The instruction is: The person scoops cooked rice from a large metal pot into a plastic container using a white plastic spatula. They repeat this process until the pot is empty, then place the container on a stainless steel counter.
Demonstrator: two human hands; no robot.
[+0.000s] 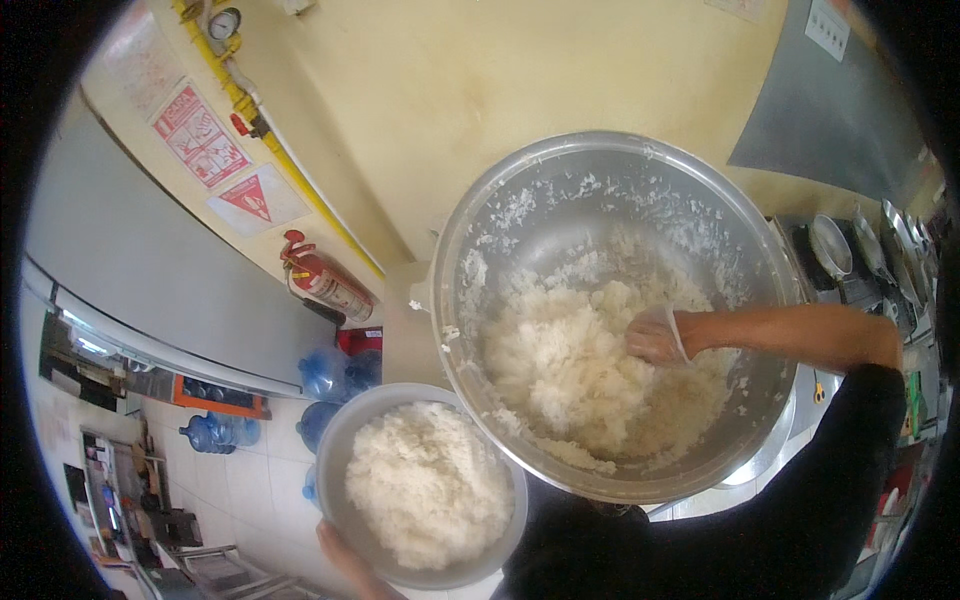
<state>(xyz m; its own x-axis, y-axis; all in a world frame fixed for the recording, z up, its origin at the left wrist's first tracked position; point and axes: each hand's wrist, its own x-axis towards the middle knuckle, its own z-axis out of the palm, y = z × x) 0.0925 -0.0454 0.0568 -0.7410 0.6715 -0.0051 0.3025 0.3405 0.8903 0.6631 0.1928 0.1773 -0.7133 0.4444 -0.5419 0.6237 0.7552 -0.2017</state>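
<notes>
A large metal pot [612,490] stands with its mouth toward me, and white cooked rice [560,360] covers its bottom. Grains cling to its inner walls. My right hand [655,338], in a clear thin glove, is pushed into the rice on the right side of the heap, its fingers curled and partly buried. Below and left of the pot is a grey bowl [337,470] with a mound of white rice [430,485] in it. My left hand [345,560] supports this bowl from its lower left side; most of its fingers are hidden beneath it.
A red fire extinguisher [325,280] hangs by the wall, left of the pot. Blue water jugs [325,375] stand on the tiled floor below it. Several pans [830,245] lie at the right. A yellow pipe [290,165] runs along the wall.
</notes>
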